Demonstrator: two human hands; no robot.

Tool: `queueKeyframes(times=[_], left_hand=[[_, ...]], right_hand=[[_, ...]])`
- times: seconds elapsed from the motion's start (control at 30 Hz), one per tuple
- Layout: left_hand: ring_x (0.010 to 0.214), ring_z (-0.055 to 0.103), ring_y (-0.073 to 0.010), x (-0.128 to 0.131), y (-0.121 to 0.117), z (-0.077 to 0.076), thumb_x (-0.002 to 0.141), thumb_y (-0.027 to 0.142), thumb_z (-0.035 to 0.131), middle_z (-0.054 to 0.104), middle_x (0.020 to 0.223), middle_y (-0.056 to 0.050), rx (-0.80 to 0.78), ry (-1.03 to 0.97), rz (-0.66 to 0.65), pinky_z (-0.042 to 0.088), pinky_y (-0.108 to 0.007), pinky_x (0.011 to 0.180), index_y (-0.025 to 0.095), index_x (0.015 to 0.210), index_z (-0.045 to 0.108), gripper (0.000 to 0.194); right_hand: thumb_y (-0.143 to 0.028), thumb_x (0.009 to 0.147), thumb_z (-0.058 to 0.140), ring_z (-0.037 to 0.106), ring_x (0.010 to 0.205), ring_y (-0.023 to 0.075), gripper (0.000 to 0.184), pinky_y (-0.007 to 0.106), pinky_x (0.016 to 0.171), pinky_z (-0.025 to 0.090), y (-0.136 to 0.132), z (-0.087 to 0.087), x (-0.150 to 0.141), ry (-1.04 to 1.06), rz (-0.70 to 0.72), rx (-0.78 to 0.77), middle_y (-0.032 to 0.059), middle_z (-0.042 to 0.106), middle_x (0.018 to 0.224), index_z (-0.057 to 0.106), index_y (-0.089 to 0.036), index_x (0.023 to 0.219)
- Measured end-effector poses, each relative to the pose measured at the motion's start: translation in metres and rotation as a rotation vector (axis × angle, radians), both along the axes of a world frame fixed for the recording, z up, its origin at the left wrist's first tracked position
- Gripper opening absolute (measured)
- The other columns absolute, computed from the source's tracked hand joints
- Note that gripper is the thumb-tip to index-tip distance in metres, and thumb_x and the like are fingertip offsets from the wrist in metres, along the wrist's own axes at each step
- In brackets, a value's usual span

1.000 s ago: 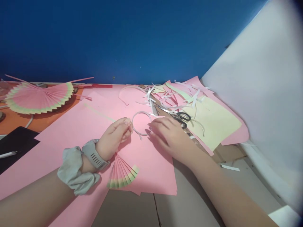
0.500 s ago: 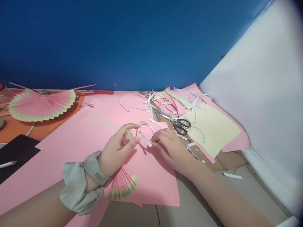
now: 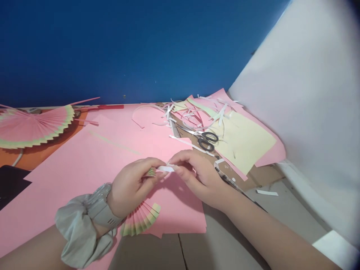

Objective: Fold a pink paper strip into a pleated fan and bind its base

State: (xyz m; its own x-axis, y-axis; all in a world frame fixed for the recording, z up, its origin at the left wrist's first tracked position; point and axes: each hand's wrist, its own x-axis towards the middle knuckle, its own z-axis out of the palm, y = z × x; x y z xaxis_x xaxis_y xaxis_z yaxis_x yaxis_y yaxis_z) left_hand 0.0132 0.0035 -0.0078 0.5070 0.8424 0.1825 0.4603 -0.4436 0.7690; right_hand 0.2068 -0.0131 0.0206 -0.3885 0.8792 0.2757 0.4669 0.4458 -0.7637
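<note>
A narrow white strip (image 3: 166,169) is stretched between my two hands above pink paper. My left hand (image 3: 131,182) pinches one end between thumb and fingers. A small pleated pink paper fan (image 3: 144,220) with a green and yellow edge shows beneath that hand; its other end peeks out between the fingers. At the strip's other end, the fingertips of my right hand (image 3: 198,178) close on it. How the strip is folded there is partly hidden.
Black-handled scissors (image 3: 207,141) lie right of the pink sheets (image 3: 118,146). Behind them is a heap of paper scraps (image 3: 197,114), beside a pale yellow sheet (image 3: 247,140). A larger pleated fan (image 3: 36,125) rests at the left. A blue wall (image 3: 140,48) rises behind.
The strip was curled in a loop; now only a short flat piece shows between the fingertips. My hands have come closer together. The whole view has shifted slightly.
</note>
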Motion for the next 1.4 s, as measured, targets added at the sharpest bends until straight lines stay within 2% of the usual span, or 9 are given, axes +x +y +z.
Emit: queueKeyframes(times=[0.1, 0.23, 0.4, 0.6, 0.77, 0.93, 1.2, 1.3, 1.4], left_hand=[[0.062, 0.051, -0.0111, -0.003, 0.001, 0.001, 0.087, 0.024, 0.047, 0.061, 0.074, 0.001, -0.041, -0.047, -0.022, 0.038, -0.021, 0.057, 0.02, 0.09, 0.058, 0.012], [0.059, 0.048, -0.0098, -0.003, 0.005, 0.003, 0.088, 0.03, 0.044, 0.057, 0.068, 0.002, -0.134, -0.154, -0.051, 0.037, -0.021, 0.056, 0.018, 0.079, 0.056, 0.019], [0.057, 0.041, -0.0089, -0.003, 0.005, 0.004, 0.09, 0.037, 0.04, 0.054, 0.069, 0.002, -0.245, -0.239, -0.069, 0.034, -0.021, 0.053, 0.018, 0.076, 0.056, 0.029], [0.054, 0.037, -0.0079, -0.002, 0.006, 0.005, 0.089, 0.038, 0.042, 0.048, 0.065, 0.004, -0.356, -0.252, -0.098, 0.031, -0.02, 0.052, 0.018, 0.073, 0.054, 0.028], [0.055, 0.039, -0.0081, 0.0, 0.006, 0.008, 0.089, 0.037, 0.043, 0.05, 0.064, 0.004, -0.392, -0.218, -0.131, 0.032, -0.02, 0.052, 0.018, 0.074, 0.055, 0.027], [0.055, 0.04, -0.0085, 0.002, 0.007, 0.01, 0.088, 0.037, 0.043, 0.048, 0.062, 0.004, -0.425, -0.18, -0.138, 0.032, -0.021, 0.052, 0.019, 0.07, 0.054, 0.028], [0.056, 0.038, -0.0084, 0.003, 0.008, 0.01, 0.089, 0.034, 0.042, 0.046, 0.063, 0.004, -0.492, -0.211, -0.155, 0.031, -0.022, 0.053, 0.018, 0.068, 0.05, 0.028], [0.057, 0.039, -0.0083, 0.002, 0.008, 0.01, 0.09, 0.032, 0.042, 0.048, 0.065, 0.005, -0.491, -0.231, -0.183, 0.031, -0.022, 0.055, 0.019, 0.069, 0.051, 0.026], [0.058, 0.039, -0.0082, 0.002, 0.008, 0.01, 0.09, 0.029, 0.042, 0.048, 0.064, 0.005, -0.495, -0.243, -0.188, 0.031, -0.022, 0.055, 0.019, 0.069, 0.051, 0.026]], right_hand=[[-0.027, 0.091, 0.043, 0.05, 0.067, 0.0095, 0.013, 0.022, 0.06, 0.043, -0.002, -0.001, -0.004, 0.239, 0.024, -0.229, -0.0011, 0.051, 0.077, 0.049, -0.021, 0.102], [-0.03, 0.09, 0.046, 0.045, 0.055, 0.0062, 0.015, 0.019, 0.052, 0.042, 0.0, -0.008, -0.006, 0.548, 0.178, -0.505, -0.0052, 0.046, 0.069, 0.047, -0.024, 0.104], [-0.032, 0.09, 0.048, 0.049, 0.052, 0.0071, 0.018, 0.02, 0.05, 0.042, 0.003, -0.013, -0.006, 0.627, 0.231, -0.598, -0.0064, 0.05, 0.063, 0.046, -0.025, 0.106], [-0.032, 0.092, 0.043, 0.053, 0.057, 0.0067, 0.017, 0.019, 0.057, 0.044, 0.003, -0.01, -0.006, 0.497, 0.047, -0.42, -0.0047, 0.054, 0.063, 0.056, -0.021, 0.095], [-0.029, 0.088, 0.05, 0.057, 0.07, 0.0081, 0.013, 0.019, 0.062, 0.046, 0.0, -0.009, -0.007, 0.349, 0.011, -0.342, -0.0011, 0.061, 0.079, 0.058, -0.019, 0.087], [-0.021, 0.09, 0.045, 0.059, 0.073, 0.0075, 0.013, 0.018, 0.064, 0.045, 0.0, -0.007, -0.005, 0.16, -0.02, -0.225, -0.0021, 0.064, 0.083, 0.058, -0.02, 0.09], [-0.021, 0.091, 0.042, 0.06, 0.076, 0.0123, 0.016, 0.023, 0.068, 0.043, 0.003, -0.017, -0.001, -0.209, -0.034, 0.158, 0.0017, 0.066, 0.085, 0.056, -0.018, 0.097], [-0.02, 0.089, 0.044, 0.06, 0.074, 0.0139, 0.014, 0.025, 0.066, 0.043, 0.004, -0.02, 0.001, -0.278, -0.125, 0.258, 0.0028, 0.067, 0.083, 0.056, -0.018, 0.097], [-0.018, 0.089, 0.044, 0.059, 0.07, 0.0126, 0.014, 0.023, 0.062, 0.041, 0.005, -0.016, 0.005, -0.299, -0.231, 0.24, 0.0022, 0.066, 0.081, 0.056, -0.018, 0.096]])
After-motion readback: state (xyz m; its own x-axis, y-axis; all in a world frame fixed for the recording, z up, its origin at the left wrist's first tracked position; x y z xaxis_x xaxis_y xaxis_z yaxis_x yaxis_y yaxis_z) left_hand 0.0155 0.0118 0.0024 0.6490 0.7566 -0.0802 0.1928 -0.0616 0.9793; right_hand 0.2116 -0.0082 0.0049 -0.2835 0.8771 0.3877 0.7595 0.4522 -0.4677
